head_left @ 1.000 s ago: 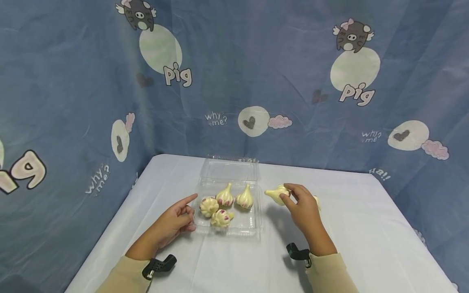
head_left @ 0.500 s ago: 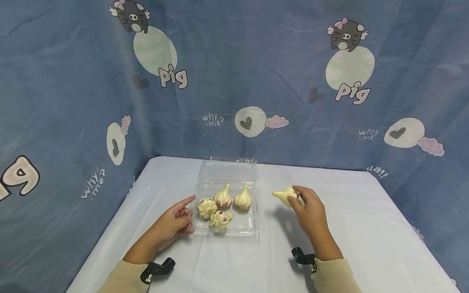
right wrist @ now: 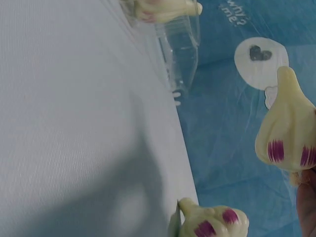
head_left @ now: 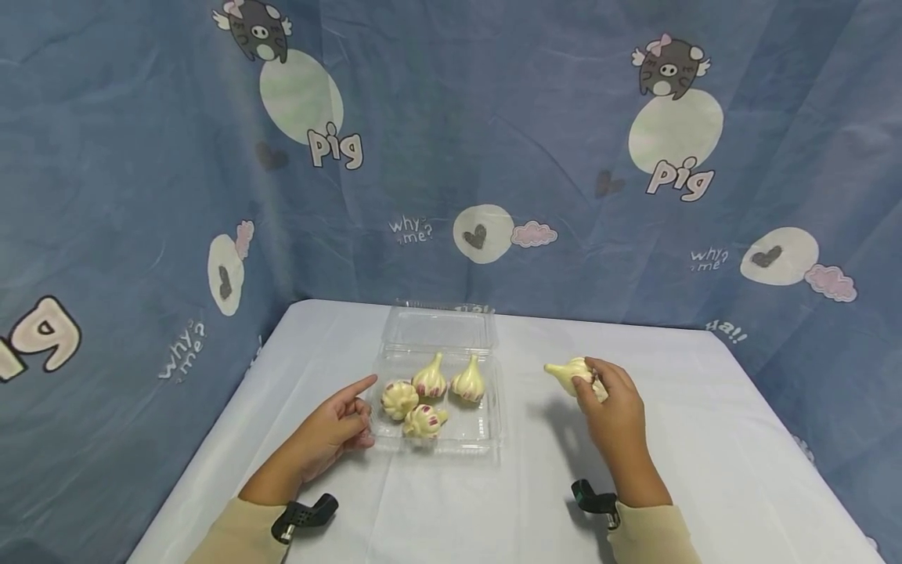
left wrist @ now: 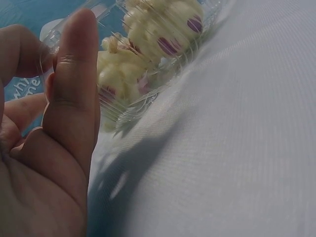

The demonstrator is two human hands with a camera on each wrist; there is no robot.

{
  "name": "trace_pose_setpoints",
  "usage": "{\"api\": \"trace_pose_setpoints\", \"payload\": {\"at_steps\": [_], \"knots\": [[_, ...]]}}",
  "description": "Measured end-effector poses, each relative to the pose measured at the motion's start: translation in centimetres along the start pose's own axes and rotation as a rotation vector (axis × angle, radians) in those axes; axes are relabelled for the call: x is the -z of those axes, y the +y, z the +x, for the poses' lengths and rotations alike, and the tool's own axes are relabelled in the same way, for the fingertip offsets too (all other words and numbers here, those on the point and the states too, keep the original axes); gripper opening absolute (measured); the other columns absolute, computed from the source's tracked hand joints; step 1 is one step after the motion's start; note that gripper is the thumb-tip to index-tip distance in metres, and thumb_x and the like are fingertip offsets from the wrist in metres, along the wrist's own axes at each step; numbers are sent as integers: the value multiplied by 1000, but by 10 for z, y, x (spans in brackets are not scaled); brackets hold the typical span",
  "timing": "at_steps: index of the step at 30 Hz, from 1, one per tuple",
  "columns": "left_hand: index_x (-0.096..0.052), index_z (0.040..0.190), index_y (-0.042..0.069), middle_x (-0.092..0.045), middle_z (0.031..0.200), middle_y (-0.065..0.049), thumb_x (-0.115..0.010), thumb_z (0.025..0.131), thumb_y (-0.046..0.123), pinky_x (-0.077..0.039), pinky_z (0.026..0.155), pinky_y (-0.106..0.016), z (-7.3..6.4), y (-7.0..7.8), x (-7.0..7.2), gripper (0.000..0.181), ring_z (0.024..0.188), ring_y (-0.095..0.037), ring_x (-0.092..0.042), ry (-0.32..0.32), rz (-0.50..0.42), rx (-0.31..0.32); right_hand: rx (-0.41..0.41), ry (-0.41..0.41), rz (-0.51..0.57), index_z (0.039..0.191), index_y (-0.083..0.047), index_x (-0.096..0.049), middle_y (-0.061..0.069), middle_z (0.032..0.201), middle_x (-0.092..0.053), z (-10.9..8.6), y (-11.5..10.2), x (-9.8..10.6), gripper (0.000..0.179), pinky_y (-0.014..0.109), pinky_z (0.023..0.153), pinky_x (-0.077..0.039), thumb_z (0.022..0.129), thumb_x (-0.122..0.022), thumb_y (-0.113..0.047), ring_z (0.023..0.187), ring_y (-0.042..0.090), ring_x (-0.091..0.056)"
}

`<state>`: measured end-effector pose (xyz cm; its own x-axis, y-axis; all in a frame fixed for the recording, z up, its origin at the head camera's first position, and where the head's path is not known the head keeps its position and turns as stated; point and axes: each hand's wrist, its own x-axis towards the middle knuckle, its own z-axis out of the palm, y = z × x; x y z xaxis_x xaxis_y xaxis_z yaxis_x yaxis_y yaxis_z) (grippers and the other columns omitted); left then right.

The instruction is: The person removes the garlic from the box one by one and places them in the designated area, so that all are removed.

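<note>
My right hand (head_left: 616, 411) pinches a cream garlic bulb (head_left: 572, 375) with purple patches above the table, its stem pointing left. Another garlic bulb (right wrist: 215, 222) sits beyond that hand, mostly hidden by it in the head view. To the left lies a clear plastic clamshell box (head_left: 474, 427), lid (head_left: 440, 327) laid back. Inside are several garlic bulbs: two upright ones, at the back middle (head_left: 430, 377) and right (head_left: 468, 381), and two on the left side (head_left: 399, 399) and front (head_left: 425, 421). My left hand (head_left: 327, 431) holds the box's left edge between thumb and fingers, index finger extended.
A white cloth covers the table (head_left: 451, 509). Behind and to the left hangs a blue curtain (head_left: 423, 102) printed with pigs and lettering. A black wrist mount sits on each forearm.
My right hand has moved to the right, away from the box, with the garlic bulb in its fingers. The left hand and the bulbs in the box stay put.
</note>
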<state>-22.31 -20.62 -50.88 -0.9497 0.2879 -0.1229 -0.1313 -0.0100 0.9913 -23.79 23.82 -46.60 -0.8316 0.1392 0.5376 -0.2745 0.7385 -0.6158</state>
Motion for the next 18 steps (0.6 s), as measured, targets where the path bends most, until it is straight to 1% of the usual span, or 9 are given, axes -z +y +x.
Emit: {"api": "trace_pose_setpoints", "payload": {"at_steps": [5,9,14,18], "knots": [[-24,167,14,-48,100,-4,-54,98,-8,-63,74,-29,0,1,-1,78,81,-13,-56,-12,-8,10,-31,19,-19,132,-1,-68,19,133,-64,0,5,5,37,60,108,-49,98,-75,-16,130,39,-58],[-24,167,14,-48,100,-4,-53,98,-8,-63,74,-28,-1,4,-2,78,81,-13,-55,-5,-8,12,-32,36,-34,133,0,-66,20,134,-63,-2,8,8,39,60,108,-49,98,-74,-16,130,40,-58],[-24,167,14,-48,100,-4,-53,101,-6,-63,75,-28,-2,5,-1,75,81,-12,-55,-12,-9,10,-16,90,-46,131,3,-66,22,134,-63,-3,13,12,38,59,107,-50,97,-75,-12,129,40,-58],[-23,167,14,-47,101,-4,-53,101,-6,-63,75,-27,-2,2,2,75,80,-11,-54,-22,-26,8,-39,123,-71,131,4,-66,23,135,-63,-2,15,15,38,59,106,-50,98,-74,-13,129,41,-58]]}}
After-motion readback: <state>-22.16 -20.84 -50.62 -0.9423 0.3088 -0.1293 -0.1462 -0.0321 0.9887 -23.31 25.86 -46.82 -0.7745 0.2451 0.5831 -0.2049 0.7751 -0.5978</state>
